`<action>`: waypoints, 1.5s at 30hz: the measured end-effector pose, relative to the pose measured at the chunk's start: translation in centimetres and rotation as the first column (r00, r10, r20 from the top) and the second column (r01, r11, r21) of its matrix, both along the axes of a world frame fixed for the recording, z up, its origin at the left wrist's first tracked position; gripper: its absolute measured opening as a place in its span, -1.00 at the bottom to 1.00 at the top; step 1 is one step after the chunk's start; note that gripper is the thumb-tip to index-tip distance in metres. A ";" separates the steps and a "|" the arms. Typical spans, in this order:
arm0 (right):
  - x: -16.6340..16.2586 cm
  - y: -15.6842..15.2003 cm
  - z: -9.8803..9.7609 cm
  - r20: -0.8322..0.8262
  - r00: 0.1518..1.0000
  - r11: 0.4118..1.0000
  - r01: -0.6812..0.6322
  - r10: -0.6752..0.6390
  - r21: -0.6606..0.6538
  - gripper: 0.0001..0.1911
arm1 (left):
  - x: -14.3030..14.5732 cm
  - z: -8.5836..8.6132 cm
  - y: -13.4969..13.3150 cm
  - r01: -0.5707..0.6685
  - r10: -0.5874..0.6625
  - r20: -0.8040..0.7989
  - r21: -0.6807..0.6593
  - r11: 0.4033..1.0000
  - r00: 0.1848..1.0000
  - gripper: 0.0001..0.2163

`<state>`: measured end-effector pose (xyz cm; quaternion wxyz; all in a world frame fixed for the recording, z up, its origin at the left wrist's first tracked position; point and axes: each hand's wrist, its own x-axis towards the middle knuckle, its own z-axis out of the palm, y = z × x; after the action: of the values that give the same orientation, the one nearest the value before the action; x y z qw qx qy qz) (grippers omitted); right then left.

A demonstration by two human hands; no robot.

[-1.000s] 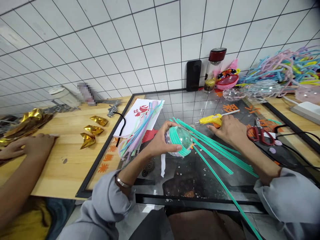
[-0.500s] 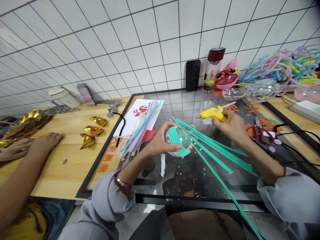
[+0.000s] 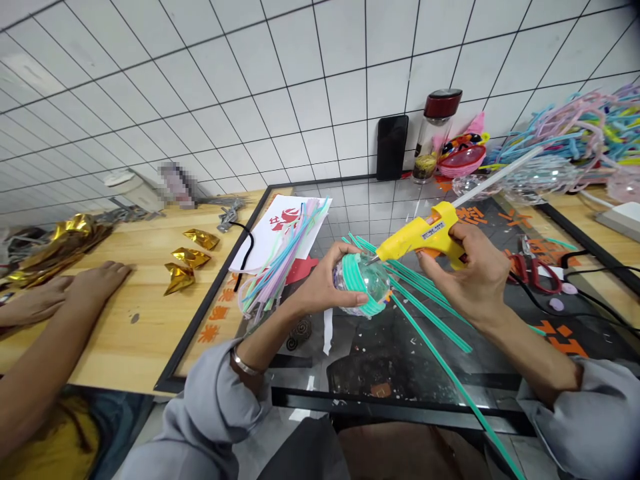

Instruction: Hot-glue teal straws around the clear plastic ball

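Observation:
My left hand (image 3: 320,287) is wrapped round a clear plastic ball (image 3: 367,283) that has green pipe cleaner wound over it, holding it above the dark glass mat (image 3: 400,347). A yellow glue gun (image 3: 425,237) is gripped in my right hand (image 3: 473,273), with its nozzle touching the top of the ball. A white glue stick pokes out of the gun's back. Loose green pipe cleaners (image 3: 435,320) lie fanned out under both hands, one running toward the lower right.
Pastel pipe cleaners (image 3: 283,260) lie on white paper at left. Red scissors (image 3: 535,270) and black cables sit at right. Another person's hands (image 3: 75,287) rest on the wooden table near gold foil pieces (image 3: 187,260). A phone (image 3: 391,147), a jar (image 3: 433,137) and tangled pipe cleaners (image 3: 575,133) stand at the back.
My right hand picked the glue gun up off the mat and brought it leftward, so its nozzle now meets the ball. The left hand has kept the ball in place.

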<state>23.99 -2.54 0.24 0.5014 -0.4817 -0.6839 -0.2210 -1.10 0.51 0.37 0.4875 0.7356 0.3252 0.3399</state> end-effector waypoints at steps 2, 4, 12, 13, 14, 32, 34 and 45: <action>0.0 0.1 -0.1 0.037 0.999 0.999 -0.011 0.010 0.032 -0.76 | 0.0 0.0 0.0 0.003 -0.003 0.009 0.000 1.000 1.000 -0.36; 0.0 0.2 -0.2 0.051 0.999 0.999 -0.011 0.009 0.040 -0.77 | 0.0 0.1 0.0 0.005 -0.005 0.014 0.003 1.000 1.000 -0.36; 0.2 0.1 -0.3 0.060 0.998 0.999 -0.012 0.010 0.041 -0.76 | 0.2 0.3 -0.3 0.022 -0.022 0.018 -0.005 1.000 1.000 -0.36; 0.2 0.2 -0.3 0.064 0.998 0.999 -0.013 0.010 0.053 -0.75 | 0.2 0.3 -0.3 0.021 -0.021 0.015 -0.008 1.000 1.000 -0.35; 0.1 0.2 -0.3 0.064 0.998 0.998 -0.012 0.008 0.061 -0.75 | 0.1 0.2 -0.3 0.016 -0.016 0.009 -0.010 1.000 1.000 -0.34; 0.0 -0.1 -0.1 0.054 0.997 0.998 0.053 -0.054 0.020 -0.76 | 0.2 0.3 -0.3 0.031 -0.031 0.030 0.007 0.999 0.999 -0.36; 0.0 -0.2 -0.2 0.033 0.998 0.998 0.060 -0.059 -0.024 -0.78 | 0.2 0.3 -0.3 0.039 -0.039 0.034 0.007 0.999 0.999 -0.37; -0.1 -0.4 0.1 0.024 0.996 0.996 0.082 -0.082 -0.016 -0.77 | 0.2 0.3 -0.4 -0.008 0.007 -0.025 -0.031 0.999 1.000 -0.33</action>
<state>23.91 -2.95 0.37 0.4799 -0.5111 -0.6711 -0.2411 -0.94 0.12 0.70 0.4934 0.7309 0.3392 0.3274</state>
